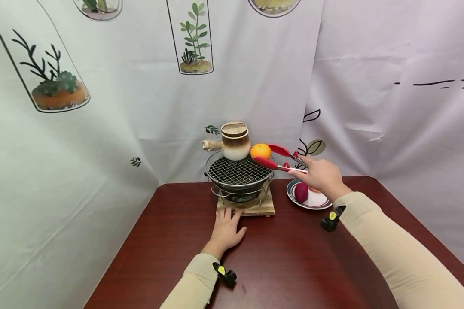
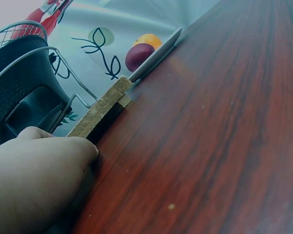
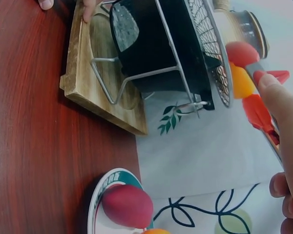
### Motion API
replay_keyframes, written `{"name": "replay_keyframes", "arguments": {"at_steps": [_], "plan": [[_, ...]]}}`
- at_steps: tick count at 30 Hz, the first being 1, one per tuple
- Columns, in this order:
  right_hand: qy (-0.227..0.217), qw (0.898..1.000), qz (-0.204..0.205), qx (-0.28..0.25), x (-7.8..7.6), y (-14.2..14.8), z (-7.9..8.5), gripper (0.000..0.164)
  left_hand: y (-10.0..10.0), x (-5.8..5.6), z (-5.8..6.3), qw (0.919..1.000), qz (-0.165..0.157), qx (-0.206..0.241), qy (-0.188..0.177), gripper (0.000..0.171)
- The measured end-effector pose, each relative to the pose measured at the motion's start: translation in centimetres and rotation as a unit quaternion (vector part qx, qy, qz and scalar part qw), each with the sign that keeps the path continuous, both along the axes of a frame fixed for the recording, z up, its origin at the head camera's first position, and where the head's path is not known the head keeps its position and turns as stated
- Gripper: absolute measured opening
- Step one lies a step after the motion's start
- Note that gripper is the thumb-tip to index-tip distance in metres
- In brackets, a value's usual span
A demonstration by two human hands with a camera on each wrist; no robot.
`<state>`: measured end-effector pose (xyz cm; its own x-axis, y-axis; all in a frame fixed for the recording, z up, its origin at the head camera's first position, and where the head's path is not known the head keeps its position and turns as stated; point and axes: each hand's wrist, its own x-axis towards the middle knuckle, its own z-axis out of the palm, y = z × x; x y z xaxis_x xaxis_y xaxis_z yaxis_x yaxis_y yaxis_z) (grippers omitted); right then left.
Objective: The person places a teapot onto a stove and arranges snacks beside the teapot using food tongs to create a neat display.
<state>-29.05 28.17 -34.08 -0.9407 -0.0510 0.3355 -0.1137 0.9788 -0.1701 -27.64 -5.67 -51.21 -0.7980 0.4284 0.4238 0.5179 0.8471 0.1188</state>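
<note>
Red-tipped tongs (image 1: 284,166) are gripped in my right hand (image 1: 323,177), thumb and fingers on opposite arms. An orange (image 1: 261,151) sits between the tong tips, over the right rim of the round wire grill mesh (image 1: 237,171); whether it rests on the mesh I cannot tell. Beside it on the mesh stands a brown-and-white pot (image 1: 236,146) with a wooden lid and a side handle. My left hand (image 1: 225,231) rests with fingers spread at the front edge of the wooden base (image 1: 255,209) under the black stove (image 3: 149,46). Its thumb points right, away from the board.
Right of the stove, a green-rimmed plate (image 1: 313,206) holds a dark red-purple fruit (image 1: 301,192) and an orange-coloured fruit (image 2: 149,40), partly hidden. The reddish wooden table (image 1: 278,257) ends at a white printed curtain (image 1: 170,111) behind and at the sides.
</note>
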Motion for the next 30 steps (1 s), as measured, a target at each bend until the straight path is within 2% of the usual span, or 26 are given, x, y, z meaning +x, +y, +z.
{"name": "replay_keyframes", "arguments": {"at_steps": [20, 30], "plan": [[0.007, 1.000, -0.001, 0.011, 0.3, -1.2, -0.3, 0.102, -0.2, 0.1, -0.2, 1.0000, -0.004, 0.007, 0.004, 0.053], [-0.003, 1.000, -0.005, -0.019, 0.9, 0.0, 0.1, 0.106, -0.2, 0.1, -0.1, 0.9999, -0.006, 0.010, 0.004, 0.053]]}}
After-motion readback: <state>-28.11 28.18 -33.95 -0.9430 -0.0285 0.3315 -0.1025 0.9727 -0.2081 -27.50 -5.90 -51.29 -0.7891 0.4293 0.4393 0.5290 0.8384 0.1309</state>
